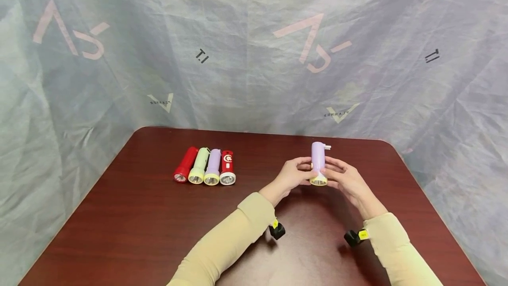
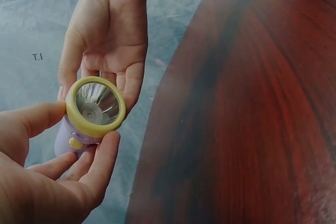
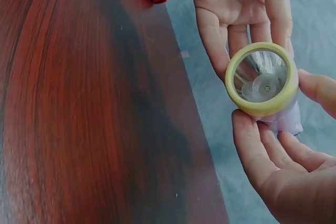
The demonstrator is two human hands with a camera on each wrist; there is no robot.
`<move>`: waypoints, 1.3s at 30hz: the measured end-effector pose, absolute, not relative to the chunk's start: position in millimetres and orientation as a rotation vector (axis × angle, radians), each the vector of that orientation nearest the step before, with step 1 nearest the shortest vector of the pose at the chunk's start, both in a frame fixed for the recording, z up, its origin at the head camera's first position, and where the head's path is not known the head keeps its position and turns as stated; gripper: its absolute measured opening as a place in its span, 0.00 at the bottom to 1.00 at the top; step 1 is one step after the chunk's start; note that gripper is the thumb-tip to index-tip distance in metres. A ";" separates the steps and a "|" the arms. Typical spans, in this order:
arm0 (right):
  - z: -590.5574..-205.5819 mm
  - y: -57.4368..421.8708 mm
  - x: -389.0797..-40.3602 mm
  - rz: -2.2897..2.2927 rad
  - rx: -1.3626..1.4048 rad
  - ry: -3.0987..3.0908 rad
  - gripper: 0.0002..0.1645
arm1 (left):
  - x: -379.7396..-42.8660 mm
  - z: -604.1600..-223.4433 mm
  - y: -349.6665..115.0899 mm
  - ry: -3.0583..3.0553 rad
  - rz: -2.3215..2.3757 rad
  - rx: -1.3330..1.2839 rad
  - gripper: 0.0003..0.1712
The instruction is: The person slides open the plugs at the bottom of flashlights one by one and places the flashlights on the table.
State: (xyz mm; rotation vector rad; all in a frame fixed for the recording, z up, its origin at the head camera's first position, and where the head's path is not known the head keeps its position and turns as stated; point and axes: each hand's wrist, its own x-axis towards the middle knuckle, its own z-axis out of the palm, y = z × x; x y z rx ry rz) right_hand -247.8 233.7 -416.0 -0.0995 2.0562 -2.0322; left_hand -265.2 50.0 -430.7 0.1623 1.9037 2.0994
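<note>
Left grip [image 1: 290,176] and right grip [image 1: 349,182] both closed on purple flashlight [image 1: 318,153], thumbs and fingers round its lens end. It's held up over right part of table [image 1: 139,224]. Long axis near vertical in head view: lens with yellow rim [image 2: 95,129] toward wearer, tail away, two prongs [image 1: 327,147] sticking out to the right. Yellow button [image 2: 75,144] on left flank. Wrist units [image 1: 277,231] carry yellow tags [image 1: 363,235], print too small to read. Well left, side by side, lenses toward wearer: red flashlight [image 1: 187,162], pale green flashlight [image 1: 200,162], second purple flashlight [image 1: 213,162], red-and-white flashlight [image 1: 225,171] with white emblem. Backdrop [image 1: 246,83] behind: "T.I" printed twice, plus "PLANNER" twice, mirrored, over a V
</note>
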 end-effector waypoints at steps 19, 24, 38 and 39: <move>-433.8 256.5 -257.1 -1.894 -0.048 2.025 0.41 | -271.6 -457.9 80.7 1.919 2.074 -0.002 0.27; -437.8 261.2 -258.7 -1.857 -0.022 2.048 0.40 | -268.7 -460.3 87.9 1.935 2.068 -0.029 0.26; -449.7 263.4 -263.4 -1.858 -0.032 2.043 0.39 | -267.9 -470.6 92.2 2.045 2.026 -0.042 0.25; -450.5 263.4 -263.3 -1.862 -0.035 2.042 0.38 | -267.5 -470.8 92.5 2.055 2.021 -0.044 0.25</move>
